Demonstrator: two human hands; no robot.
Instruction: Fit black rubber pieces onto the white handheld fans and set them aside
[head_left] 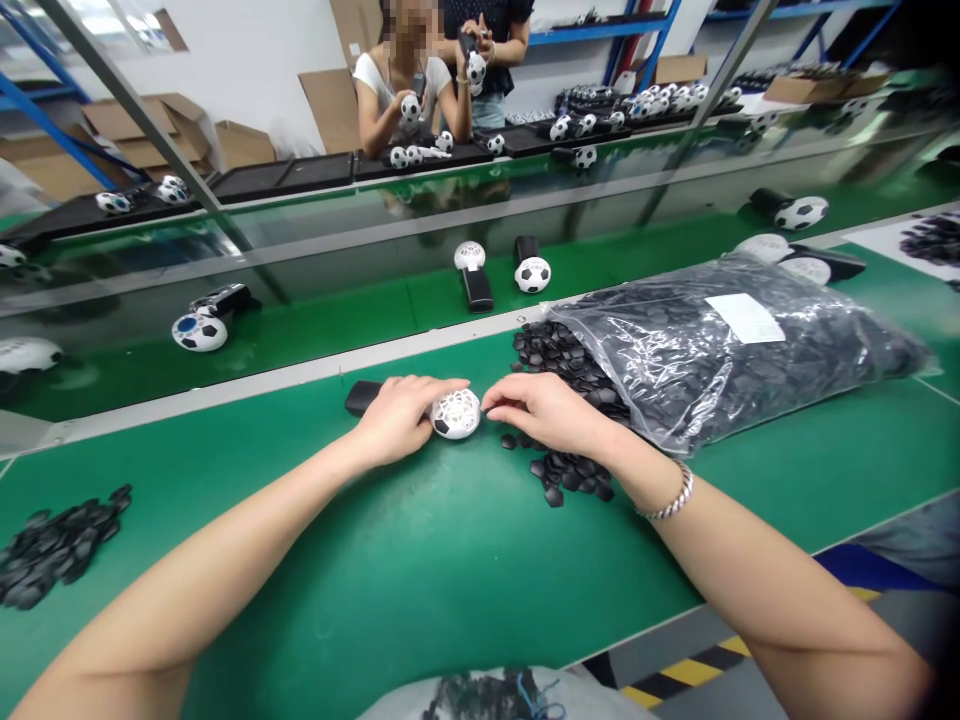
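My left hand (pixel 399 418) grips a handheld fan with a white football-patterned head (pixel 456 414) and a black handle (pixel 361 398), holding it down on the green tabletop. White lattice and a black patch show on the head. Just right of it, my right hand (pixel 541 408) pinches a small black piece (pixel 484 411) between thumb and fingertips, close to the head's edge. Loose black pentagon pieces (pixel 571 470) lie under and around my right hand. They spread from the mouth of a clear plastic bag (pixel 735 350) full of such pieces.
Another pile of black pieces (pixel 61 545) lies at the left. Beyond the metal rail, a green conveyor carries several football fans, one of them white and black (pixel 532 274). Across the line, a person (pixel 409 80) holds football fans, and another stands behind near cardboard boxes (pixel 341 75).
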